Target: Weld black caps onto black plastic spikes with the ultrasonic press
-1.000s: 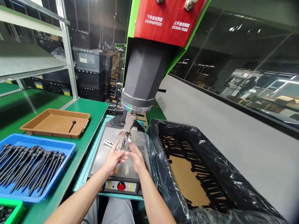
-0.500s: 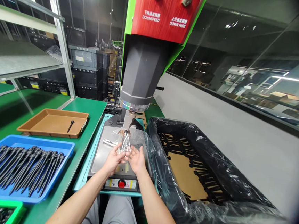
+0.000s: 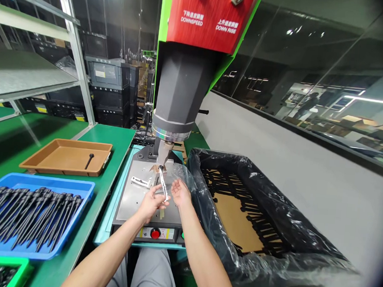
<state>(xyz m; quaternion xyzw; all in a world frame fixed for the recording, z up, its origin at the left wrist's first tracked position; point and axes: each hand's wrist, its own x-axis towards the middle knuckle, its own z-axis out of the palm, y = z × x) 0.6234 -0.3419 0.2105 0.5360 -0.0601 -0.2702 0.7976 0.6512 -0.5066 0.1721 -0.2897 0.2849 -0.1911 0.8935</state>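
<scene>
My left hand (image 3: 150,204) pinches the lower end of a thin shiny pin-like part (image 3: 163,186), which tilts up toward the metal horn (image 3: 162,153) of the press machine. My right hand (image 3: 181,192) hovers just right of the part, palm up and fingers loosely apart, holding nothing I can see. Both hands are over the grey metal base plate (image 3: 132,197) of the machine. A small silvery fixture piece (image 3: 140,182) lies on the plate left of the hands.
A blue tray (image 3: 83,187) with several black pins sits at the left, with a brown tray (image 3: 52,160) holding one pin behind it. A black bag-lined box (image 3: 273,204) with pins on cardboard stands at the right. A red button (image 3: 155,233) is on the machine's front.
Both hands drew back from under the horn. The left hand now holds the thin part tilted in the air, and the right hand has moved off to the right and opened.
</scene>
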